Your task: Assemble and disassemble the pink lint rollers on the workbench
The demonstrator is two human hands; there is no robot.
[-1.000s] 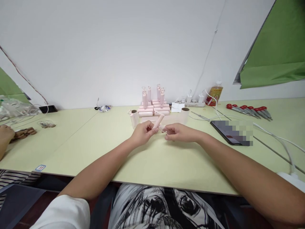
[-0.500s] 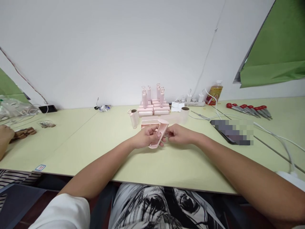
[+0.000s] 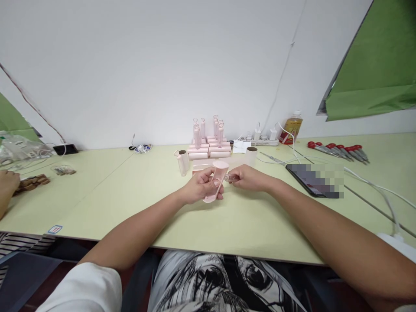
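My left hand (image 3: pixel 196 190) is closed around a pale pink, trough-shaped plastic shell (image 3: pixel 221 170) with rounded end plates. Its hollow side is turned partly towards me, and the shell stands tilted above the table. Close to the shell's right side, my right hand (image 3: pixel 249 177) pinches a small clear pinkish piece (image 3: pixel 229 177), largely covered by the fingers. Behind the hands are stacked pink roller-shaped pieces (image 3: pixel 219 154) with several slim pink handles (image 3: pixel 197 136) upright on them. A similar pink handle (image 3: pixel 180 164) stands beside a pale roll (image 3: pixel 184 157), and another roll (image 3: pixel 251 156) is at right.
A black phone (image 3: pixel 305 180) lies right of my right forearm, among white cables. Beyond it are several red-ended tools (image 3: pixel 338 149), a drink bottle (image 3: pixel 293 128) and a power strip (image 3: pixel 269 141). At far left, another person's hand (image 3: pixel 8 184) is by brown pieces (image 3: pixel 34 183).
My right hand has drawn slightly up and away from the shell, so more of the small clear piece shows. The shell has turned a little in my left hand.
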